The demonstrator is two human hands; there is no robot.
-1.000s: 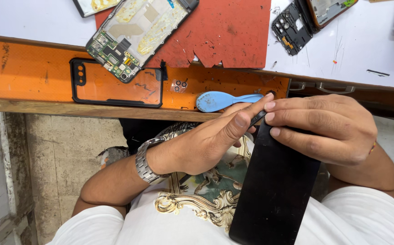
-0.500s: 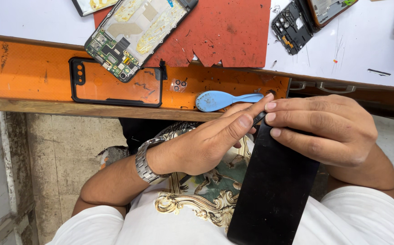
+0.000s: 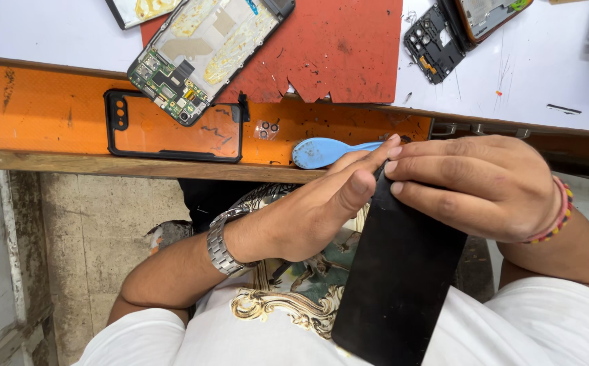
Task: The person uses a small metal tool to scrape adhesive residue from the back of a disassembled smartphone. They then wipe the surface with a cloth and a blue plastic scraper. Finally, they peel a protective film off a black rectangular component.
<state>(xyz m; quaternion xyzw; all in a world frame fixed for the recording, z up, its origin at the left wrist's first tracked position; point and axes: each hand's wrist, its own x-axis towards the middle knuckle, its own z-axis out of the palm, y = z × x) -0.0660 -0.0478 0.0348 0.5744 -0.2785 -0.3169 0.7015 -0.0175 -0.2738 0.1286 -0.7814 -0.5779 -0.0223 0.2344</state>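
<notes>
- Holding the flat black rectangular phone panel over your lap, below the edge of the worktop, you have it tilted, its top end up between both hands and its lower end down against your white shirt.
- Judging by the grip, you are working at the panel's top edge, feeling or prising along it; the next move calls for a steady pinch and light pressure, since a thin panel would likely flex or crack.
- Your right hand wraps the top corner, fingers curled narrow and closed on the edge.
- Your left hand, with a metal wristwatch, presses its thumb and forefinger tip against the same top edge, fingers nearly closed.
- Just beyond your fingertips lies a light blue plastic prying tool on the orange shelf.
- Further out rest a clear black-rimmed phone case, an opened phone with exposed circuit board and a red mat.
</notes>
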